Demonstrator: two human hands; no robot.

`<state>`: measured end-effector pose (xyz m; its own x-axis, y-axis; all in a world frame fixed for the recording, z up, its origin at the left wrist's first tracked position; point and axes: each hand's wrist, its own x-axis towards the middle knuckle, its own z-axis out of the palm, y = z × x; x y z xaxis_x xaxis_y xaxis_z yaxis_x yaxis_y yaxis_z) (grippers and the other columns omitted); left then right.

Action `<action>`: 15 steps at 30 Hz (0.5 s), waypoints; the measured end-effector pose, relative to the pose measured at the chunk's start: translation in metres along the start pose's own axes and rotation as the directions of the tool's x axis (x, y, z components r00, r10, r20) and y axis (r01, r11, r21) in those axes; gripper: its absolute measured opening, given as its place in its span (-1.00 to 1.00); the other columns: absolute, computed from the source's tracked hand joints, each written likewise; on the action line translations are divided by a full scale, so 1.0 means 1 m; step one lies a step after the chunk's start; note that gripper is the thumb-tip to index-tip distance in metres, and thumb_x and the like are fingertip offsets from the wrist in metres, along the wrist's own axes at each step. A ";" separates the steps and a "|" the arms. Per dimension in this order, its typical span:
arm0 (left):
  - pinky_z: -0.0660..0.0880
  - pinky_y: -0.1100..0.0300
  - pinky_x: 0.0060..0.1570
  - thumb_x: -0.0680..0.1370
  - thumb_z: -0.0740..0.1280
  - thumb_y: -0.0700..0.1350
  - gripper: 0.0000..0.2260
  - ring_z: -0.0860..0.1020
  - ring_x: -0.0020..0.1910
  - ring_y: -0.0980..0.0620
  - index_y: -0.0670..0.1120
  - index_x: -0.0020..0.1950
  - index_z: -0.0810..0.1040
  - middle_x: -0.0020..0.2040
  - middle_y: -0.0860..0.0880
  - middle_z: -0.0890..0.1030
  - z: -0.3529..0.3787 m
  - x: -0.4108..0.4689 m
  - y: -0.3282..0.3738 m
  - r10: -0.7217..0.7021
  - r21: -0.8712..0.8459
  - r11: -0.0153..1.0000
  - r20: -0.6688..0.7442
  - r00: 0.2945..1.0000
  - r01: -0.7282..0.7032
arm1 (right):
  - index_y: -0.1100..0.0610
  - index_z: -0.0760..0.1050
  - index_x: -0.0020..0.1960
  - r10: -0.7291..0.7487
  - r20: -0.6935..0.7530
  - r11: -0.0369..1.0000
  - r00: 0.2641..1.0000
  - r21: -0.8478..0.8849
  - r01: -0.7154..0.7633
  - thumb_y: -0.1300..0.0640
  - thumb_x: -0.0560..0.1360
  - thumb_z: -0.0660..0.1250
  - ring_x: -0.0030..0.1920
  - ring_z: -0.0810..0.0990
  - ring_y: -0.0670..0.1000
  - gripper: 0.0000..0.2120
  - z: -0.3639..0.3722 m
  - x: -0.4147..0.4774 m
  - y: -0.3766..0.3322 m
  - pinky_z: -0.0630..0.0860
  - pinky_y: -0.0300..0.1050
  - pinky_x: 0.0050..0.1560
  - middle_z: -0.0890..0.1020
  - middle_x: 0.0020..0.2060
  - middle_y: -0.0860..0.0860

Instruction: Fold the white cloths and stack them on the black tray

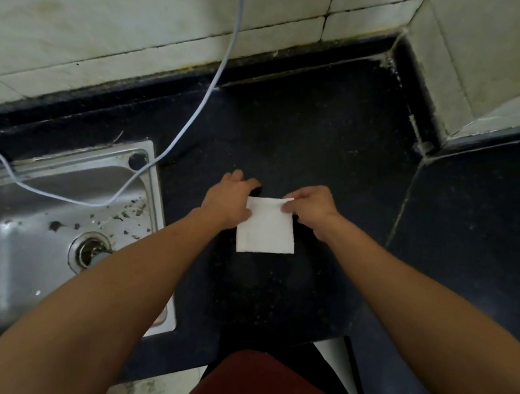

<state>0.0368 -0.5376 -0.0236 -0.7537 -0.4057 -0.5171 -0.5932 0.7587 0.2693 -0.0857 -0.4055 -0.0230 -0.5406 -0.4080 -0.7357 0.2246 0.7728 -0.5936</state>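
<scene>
A small white cloth (266, 229), folded into a rough square, lies on the dark countertop (309, 143) in front of me. My left hand (230, 197) rests at the cloth's far left corner, fingers curled over its edge. At the far right corner, my right hand (312, 206) pinches a lifted flap of the cloth between thumb and fingers. No black tray is in view.
A steel sink (23, 230) with debris around its drain sits to the left. A pale cable (197, 111) hangs from the tiled wall (111, 9) and loops over the sink. A tiled pillar (504, 64) juts out at the back right. The counter's front edge is near my body.
</scene>
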 end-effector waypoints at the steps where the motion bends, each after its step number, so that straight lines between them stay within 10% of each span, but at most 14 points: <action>1: 0.46 0.00 0.07 0.48 0.36 -0.14 -0.52 0.36 0.24 -0.12 0.02 0.39 0.39 0.23 -0.12 0.37 -0.001 0.001 0.002 0.014 -0.003 1.000 0.009 1.000 -0.014 | 0.10 0.64 -0.16 -0.026 0.021 1.000 0.999 0.009 0.026 0.32 0.38 0.47 -0.04 0.62 0.02 -0.86 -0.002 -0.002 0.002 0.53 -0.15 -0.12 0.67 -0.13 0.05; 8: 0.52 0.09 -0.08 0.40 0.45 -0.23 -0.91 0.56 -0.05 -0.04 -0.10 -0.14 0.60 -0.09 -0.06 0.58 -0.010 -0.003 0.012 -0.006 -0.342 0.939 0.062 0.998 0.027 | 0.13 0.63 -0.14 -0.146 0.041 0.988 0.988 0.055 0.143 0.36 0.40 0.44 -0.19 0.58 -0.10 -0.85 -0.025 -0.023 0.013 0.46 -0.30 -0.25 0.64 -0.22 -0.01; 15: 0.58 0.06 -0.04 0.50 0.40 -0.27 -0.87 0.60 -0.13 -0.02 -0.27 0.03 0.59 -0.05 -0.21 0.64 -0.032 -0.042 0.026 -0.017 -0.769 0.636 0.077 0.997 0.070 | 0.10 0.58 -0.16 -0.172 -0.034 0.965 0.984 0.194 0.176 0.32 0.43 0.45 -0.24 0.58 -0.07 -0.86 -0.047 -0.063 0.021 0.52 -0.30 -0.28 0.62 -0.24 0.03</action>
<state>0.0436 -0.5172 0.0310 -0.7196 -0.3783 -0.5822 -0.6473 0.0622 0.7597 -0.0855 -0.3409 0.0266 -0.5987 -0.5182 -0.6108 0.2791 0.5798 -0.7655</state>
